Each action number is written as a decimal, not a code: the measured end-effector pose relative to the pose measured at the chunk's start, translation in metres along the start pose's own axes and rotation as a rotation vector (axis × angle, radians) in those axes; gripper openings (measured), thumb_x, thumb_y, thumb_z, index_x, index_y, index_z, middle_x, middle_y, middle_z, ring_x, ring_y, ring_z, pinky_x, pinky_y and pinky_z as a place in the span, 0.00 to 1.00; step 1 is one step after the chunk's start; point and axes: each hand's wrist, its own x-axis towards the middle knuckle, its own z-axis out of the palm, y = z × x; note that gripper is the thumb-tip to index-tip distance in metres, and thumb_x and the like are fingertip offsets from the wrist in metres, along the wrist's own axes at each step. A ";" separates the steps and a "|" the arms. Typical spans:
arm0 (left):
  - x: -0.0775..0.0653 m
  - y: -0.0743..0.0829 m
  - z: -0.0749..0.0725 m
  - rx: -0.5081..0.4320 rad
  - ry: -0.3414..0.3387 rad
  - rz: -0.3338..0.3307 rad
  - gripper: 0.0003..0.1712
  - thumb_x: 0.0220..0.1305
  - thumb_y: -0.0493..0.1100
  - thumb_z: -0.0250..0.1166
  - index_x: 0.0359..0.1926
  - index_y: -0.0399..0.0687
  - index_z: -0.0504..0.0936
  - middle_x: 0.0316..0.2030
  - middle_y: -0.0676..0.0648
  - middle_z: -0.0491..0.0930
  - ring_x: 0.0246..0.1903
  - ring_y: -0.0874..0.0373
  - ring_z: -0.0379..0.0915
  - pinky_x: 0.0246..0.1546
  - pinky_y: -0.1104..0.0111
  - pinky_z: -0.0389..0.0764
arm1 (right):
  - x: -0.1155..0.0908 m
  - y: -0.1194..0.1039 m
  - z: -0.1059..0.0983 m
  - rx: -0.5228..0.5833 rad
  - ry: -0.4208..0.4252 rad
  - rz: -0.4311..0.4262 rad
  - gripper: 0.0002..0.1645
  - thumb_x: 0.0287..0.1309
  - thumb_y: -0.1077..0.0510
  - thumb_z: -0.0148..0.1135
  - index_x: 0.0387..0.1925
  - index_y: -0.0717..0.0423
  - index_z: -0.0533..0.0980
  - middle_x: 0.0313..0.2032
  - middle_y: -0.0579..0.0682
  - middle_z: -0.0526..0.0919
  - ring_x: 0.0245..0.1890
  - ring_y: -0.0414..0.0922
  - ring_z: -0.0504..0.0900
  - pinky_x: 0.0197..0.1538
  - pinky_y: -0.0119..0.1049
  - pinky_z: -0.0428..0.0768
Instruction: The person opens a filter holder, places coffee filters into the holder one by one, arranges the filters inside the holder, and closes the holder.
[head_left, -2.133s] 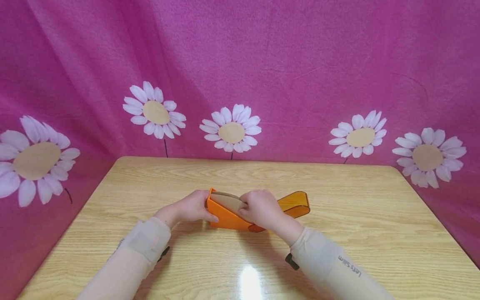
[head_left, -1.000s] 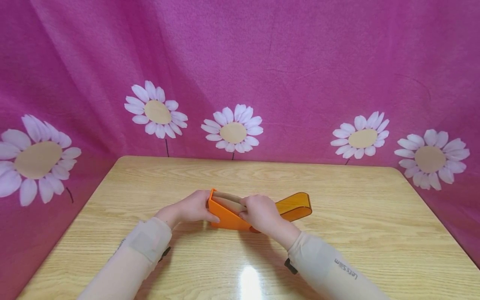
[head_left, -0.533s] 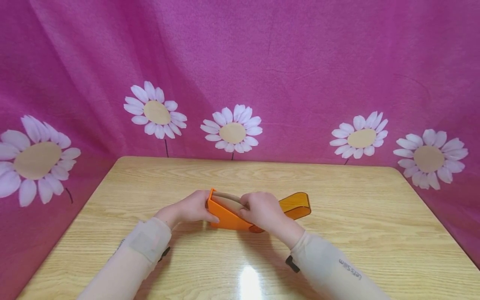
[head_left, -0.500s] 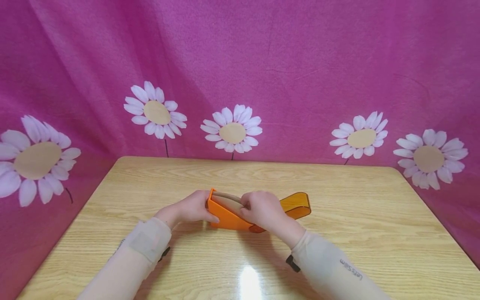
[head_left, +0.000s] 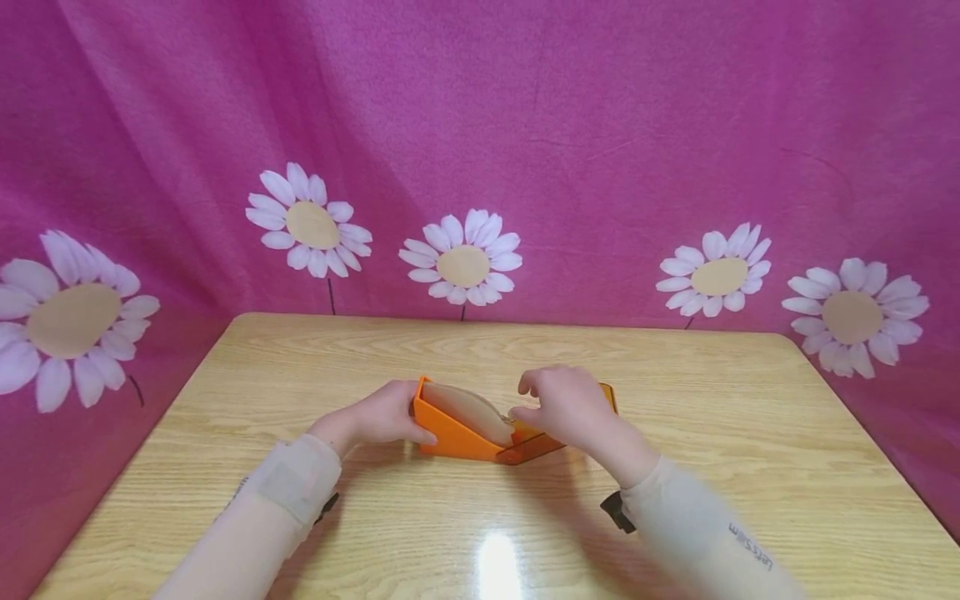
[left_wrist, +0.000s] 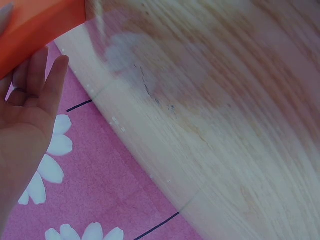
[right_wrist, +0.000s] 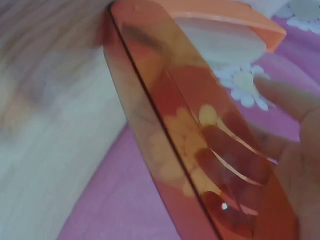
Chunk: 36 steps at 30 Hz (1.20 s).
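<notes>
An orange coffee filter case stands mid-table, its hinged see-through amber lid swung out to the right. Brown paper coffee filters with curved edges sit inside. At the case's left end, my left hand holds it, thumb on the front wall and fingers on the far side. My right hand is over the lid, apart from the filters, fingers loosely bent with nothing between them. In the right wrist view, several of its fingers show through the amber lid; whether they touch it, I cannot tell.
The case rests on a light wood-grain table with rounded far corners. A magenta curtain printed with white daisies hangs behind and at both sides. A bright light reflection lies on the table's near part.
My right hand has let go of the filters and moved right and slightly up, over the lid. More of the filters shows now. My left hand and the case have hardly moved.
</notes>
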 end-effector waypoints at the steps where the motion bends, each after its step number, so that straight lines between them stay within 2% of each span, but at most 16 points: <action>1: 0.000 0.000 0.000 0.002 0.001 -0.001 0.23 0.54 0.32 0.74 0.50 0.39 0.78 0.40 0.51 0.81 0.39 0.55 0.74 0.50 0.60 0.75 | -0.001 0.003 -0.003 -0.003 -0.037 -0.004 0.20 0.52 0.47 0.74 0.39 0.57 0.83 0.34 0.49 0.86 0.37 0.50 0.84 0.41 0.47 0.79; 6: -0.001 0.001 0.000 -0.001 -0.001 -0.007 0.22 0.54 0.32 0.74 0.50 0.40 0.78 0.39 0.51 0.81 0.39 0.54 0.74 0.50 0.60 0.75 | -0.009 0.017 -0.020 0.005 -0.173 -0.028 0.28 0.47 0.46 0.77 0.47 0.57 0.80 0.37 0.49 0.85 0.38 0.51 0.83 0.44 0.49 0.78; 10: -0.001 0.001 0.000 -0.004 -0.003 -0.004 0.22 0.54 0.32 0.74 0.50 0.40 0.78 0.39 0.51 0.81 0.39 0.54 0.74 0.50 0.60 0.75 | -0.014 0.029 -0.032 0.048 -0.220 -0.004 0.30 0.46 0.50 0.78 0.49 0.58 0.79 0.40 0.51 0.84 0.41 0.53 0.82 0.46 0.51 0.77; 13: -0.001 0.000 0.000 -0.007 -0.007 0.003 0.22 0.54 0.31 0.74 0.50 0.40 0.78 0.40 0.51 0.81 0.39 0.54 0.74 0.50 0.60 0.75 | -0.019 0.037 -0.038 0.079 -0.241 -0.002 0.27 0.44 0.54 0.79 0.46 0.58 0.79 0.38 0.50 0.83 0.40 0.51 0.81 0.45 0.50 0.77; 17: 0.000 -0.001 0.000 -0.012 -0.011 0.010 0.22 0.55 0.31 0.73 0.50 0.40 0.78 0.40 0.51 0.81 0.39 0.55 0.75 0.50 0.60 0.75 | -0.022 0.043 -0.041 0.111 -0.250 -0.016 0.22 0.43 0.59 0.80 0.40 0.58 0.78 0.35 0.48 0.81 0.36 0.48 0.78 0.44 0.47 0.77; 22: -0.001 -0.001 -0.001 -0.007 -0.010 0.015 0.21 0.54 0.32 0.74 0.50 0.39 0.78 0.39 0.51 0.81 0.39 0.55 0.74 0.50 0.61 0.75 | -0.022 0.042 -0.041 0.149 -0.250 -0.019 0.20 0.45 0.62 0.78 0.39 0.60 0.78 0.34 0.49 0.80 0.35 0.47 0.78 0.45 0.47 0.77; 36: -0.001 -0.001 0.000 0.018 0.001 -0.003 0.23 0.54 0.32 0.74 0.51 0.40 0.78 0.40 0.52 0.81 0.40 0.55 0.75 0.51 0.59 0.75 | -0.020 0.034 -0.043 0.096 -0.237 -0.008 0.20 0.47 0.61 0.78 0.41 0.60 0.77 0.33 0.48 0.80 0.33 0.47 0.78 0.42 0.46 0.77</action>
